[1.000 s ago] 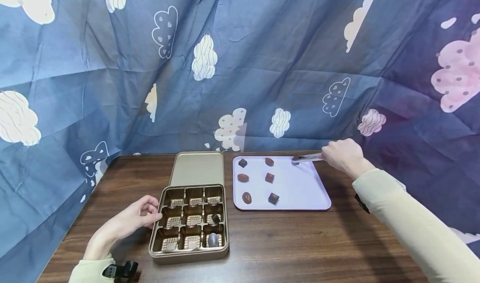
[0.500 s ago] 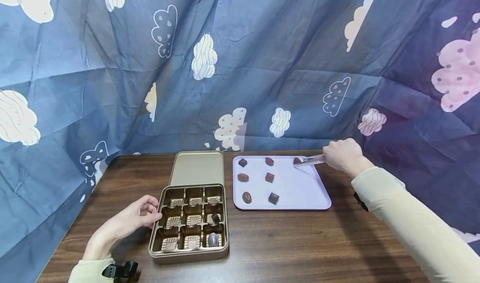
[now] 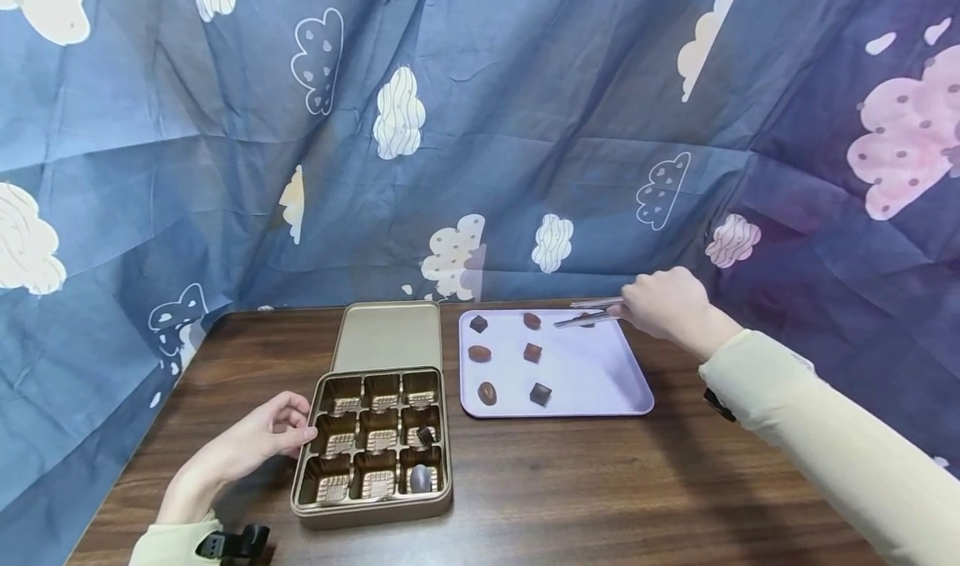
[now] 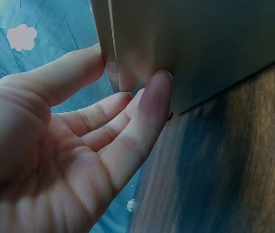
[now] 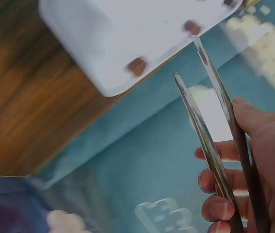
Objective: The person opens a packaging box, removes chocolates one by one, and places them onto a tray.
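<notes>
My left hand (image 3: 258,433) holds the left side of a gold tin box (image 3: 371,512), thumb at the rim and fingertips against the outer wall (image 4: 200,53). Inside, a dark square chocolate (image 3: 425,436) lies in the middle right compartment and a grey oval chocolate (image 3: 421,478) in the near right one. In my right hand (image 3: 667,303) is a pair of metal tongs (image 5: 205,131), its two arms spread with nothing between the serrated tips. The tongs hang over the far right of a lilac tray (image 3: 592,383), partly covering a brown chocolate (image 5: 137,66).
Several more chocolates stand in rows on the tray's left half, among them a brown oval one (image 3: 487,393) and a dark square one (image 3: 540,393). The box lid (image 3: 390,337) lies behind the box. A blue cloud-print cloth (image 3: 495,132) hangs behind the wooden table (image 3: 547,483).
The tongs have come away from the far right chocolate, swung left and spread wider. The left hand keeps its place on the box. The head view has shifted slightly.
</notes>
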`<state>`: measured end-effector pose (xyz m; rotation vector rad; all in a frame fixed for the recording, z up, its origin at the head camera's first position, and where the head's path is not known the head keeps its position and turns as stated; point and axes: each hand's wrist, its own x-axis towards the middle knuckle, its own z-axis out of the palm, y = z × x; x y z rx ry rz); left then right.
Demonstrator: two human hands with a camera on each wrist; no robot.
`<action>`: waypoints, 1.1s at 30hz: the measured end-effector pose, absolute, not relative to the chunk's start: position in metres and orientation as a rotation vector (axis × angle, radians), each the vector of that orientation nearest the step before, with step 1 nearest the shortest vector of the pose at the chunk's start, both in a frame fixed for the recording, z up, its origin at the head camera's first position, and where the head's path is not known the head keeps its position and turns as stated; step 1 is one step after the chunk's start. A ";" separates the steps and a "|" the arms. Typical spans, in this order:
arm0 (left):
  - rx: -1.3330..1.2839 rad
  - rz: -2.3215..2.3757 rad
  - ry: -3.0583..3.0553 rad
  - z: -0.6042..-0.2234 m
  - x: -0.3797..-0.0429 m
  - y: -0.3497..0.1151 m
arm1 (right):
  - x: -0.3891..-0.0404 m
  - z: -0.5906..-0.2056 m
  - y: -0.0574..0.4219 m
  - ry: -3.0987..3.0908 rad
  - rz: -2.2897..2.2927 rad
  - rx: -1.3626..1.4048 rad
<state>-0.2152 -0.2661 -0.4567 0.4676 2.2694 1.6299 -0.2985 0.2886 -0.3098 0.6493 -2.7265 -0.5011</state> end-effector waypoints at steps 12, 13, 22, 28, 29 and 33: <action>0.454 1.608 2.283 -0.457 -0.215 -0.267 | -0.254 -0.298 0.209 -2.449 -0.522 0.904; 0.459 1.607 2.285 -0.457 -0.215 -0.267 | -0.250 -0.299 0.204 -2.432 -0.518 0.920; 0.493 1.613 2.284 -0.458 -0.217 -0.266 | -0.218 -0.301 0.166 -2.336 -0.487 1.082; 0.505 1.632 2.268 -0.458 -0.217 -0.266 | -0.207 -0.300 0.144 -2.382 -0.527 1.158; 0.505 1.631 2.268 -0.458 -0.217 -0.266 | -0.206 -0.301 0.140 -2.402 -0.541 1.167; 0.506 1.632 2.275 -0.457 -0.217 -0.267 | -0.202 -0.301 0.124 -2.516 -0.605 1.176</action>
